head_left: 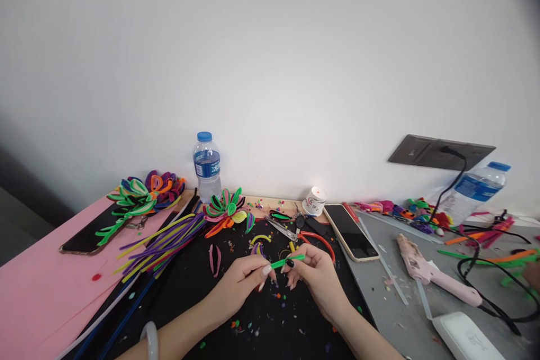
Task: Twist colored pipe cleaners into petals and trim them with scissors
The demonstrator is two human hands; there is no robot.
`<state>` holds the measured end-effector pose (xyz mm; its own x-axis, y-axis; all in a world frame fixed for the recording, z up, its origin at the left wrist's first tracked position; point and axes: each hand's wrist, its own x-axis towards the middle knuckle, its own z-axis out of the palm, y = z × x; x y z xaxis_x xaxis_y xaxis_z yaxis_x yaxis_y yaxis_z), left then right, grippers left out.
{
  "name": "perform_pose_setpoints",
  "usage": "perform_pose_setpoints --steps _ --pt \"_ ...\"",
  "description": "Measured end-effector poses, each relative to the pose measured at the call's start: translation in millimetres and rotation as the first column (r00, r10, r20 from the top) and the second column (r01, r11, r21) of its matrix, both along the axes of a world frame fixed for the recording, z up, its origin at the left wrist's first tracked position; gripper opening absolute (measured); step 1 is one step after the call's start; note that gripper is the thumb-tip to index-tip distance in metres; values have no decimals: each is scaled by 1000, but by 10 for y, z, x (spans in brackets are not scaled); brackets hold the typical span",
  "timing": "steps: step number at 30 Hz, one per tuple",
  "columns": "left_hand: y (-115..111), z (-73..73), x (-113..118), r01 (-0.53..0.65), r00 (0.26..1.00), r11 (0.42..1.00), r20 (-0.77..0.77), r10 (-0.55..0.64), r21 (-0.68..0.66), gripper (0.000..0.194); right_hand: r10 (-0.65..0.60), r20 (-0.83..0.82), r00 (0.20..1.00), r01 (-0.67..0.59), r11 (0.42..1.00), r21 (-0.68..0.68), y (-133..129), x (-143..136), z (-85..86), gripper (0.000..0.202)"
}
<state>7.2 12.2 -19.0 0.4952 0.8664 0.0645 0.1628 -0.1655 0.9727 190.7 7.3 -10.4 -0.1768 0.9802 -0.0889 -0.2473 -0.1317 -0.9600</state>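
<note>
Between my two hands runs a short green pipe cleaner (282, 263), held over a black work mat (189, 315). My left hand (247, 278) pinches one end between thumb and fingers. The other end sits in the pinch of my right hand (314, 270), its thumb pressed on it. Just beyond the hands lie open scissors (284, 230) with red-orange handles (323, 242). A pink looped pipe-cleaner petal (215, 260) rests left of my left hand, and a green and black loop (280, 215) lies behind the scissors.
Pipe cleaners (164, 244) and finished flowers (225, 206) lie left, near a water bottle (206, 166) and a phone (95, 230). Rightward are a paper cup (314, 201), another phone (352, 232), a pink glue gun (439, 275) with its cord and a white box (466, 337).
</note>
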Motion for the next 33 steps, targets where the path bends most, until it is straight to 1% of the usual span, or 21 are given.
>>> perform_pose_setpoints --steps 6,13,18,23,29,33 --pt "7 -14 18 1 999 998 49 2 -66 36 1 -12 1000 -1 1000 -31 26 4 -33 17" --pt "26 -59 18 -39 992 991 117 54 -127 36 69 -41 997 -71 995 -72 -2 -40 -13 18" --pt "50 -118 50 -51 985 982 151 79 -184 36 36 -66 997 -42 995 -86 -16 -80 -27 18" --pt "59 -116 82 -74 974 973 193 117 -219 34 12 -120 993 -27 992 -120 -25 -98 -42 18" --pt "42 -105 101 -126 967 966 189 171 -228 36 11 -139 990 -25 994 -105 -18 -101 -65 17" --pt "33 -121 105 -143 970 964 160 181 -224 37 11 -141 990 -26 994 -102 -25 -100 -66 19"
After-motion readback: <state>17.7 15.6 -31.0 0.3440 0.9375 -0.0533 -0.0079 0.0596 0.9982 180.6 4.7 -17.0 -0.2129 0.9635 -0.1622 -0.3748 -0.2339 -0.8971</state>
